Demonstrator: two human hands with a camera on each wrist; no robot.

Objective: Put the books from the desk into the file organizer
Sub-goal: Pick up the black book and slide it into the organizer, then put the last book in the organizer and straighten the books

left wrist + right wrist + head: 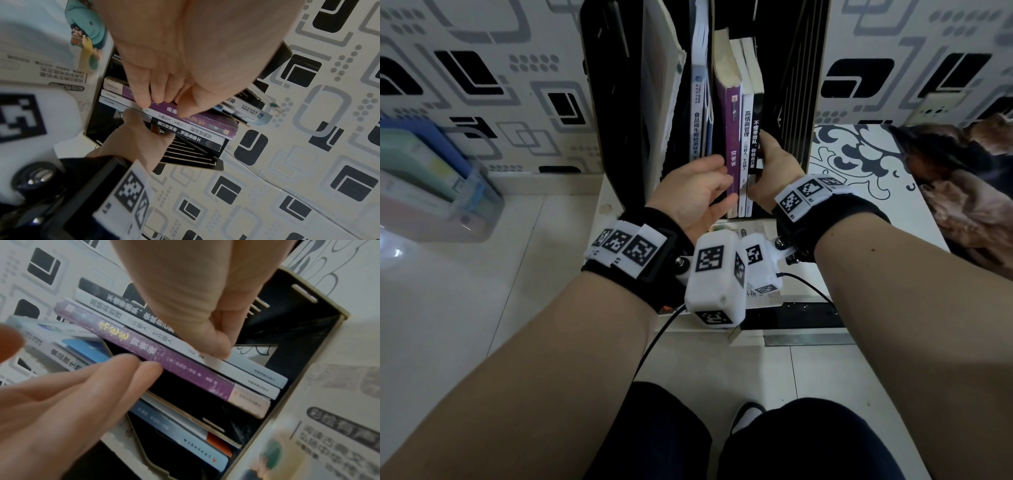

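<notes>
The black file organizer [804, 85] stands against the wall. Its right compartment holds a purple book [732, 137], a white book [747, 137] and a black book [757, 113], all upright with spines facing me. My left hand [719, 178] lies with straight fingers against the purple book's [164, 363] left side. My right hand [762, 161] grips from the right: its thumb presses the white book's spine [246, 378] and its fingers curl round the black book [195, 139]. An illustrated book [329, 418] lies flat on the desk in front of the organizer.
The middle compartment holds a pale blue-spined book [698, 120] and thin booklets. The left compartment has a large leaning white sheet [664, 85]. A clear plastic box of folders [431, 181] sits at the left. Brown furry fabric [962, 178] lies at the right.
</notes>
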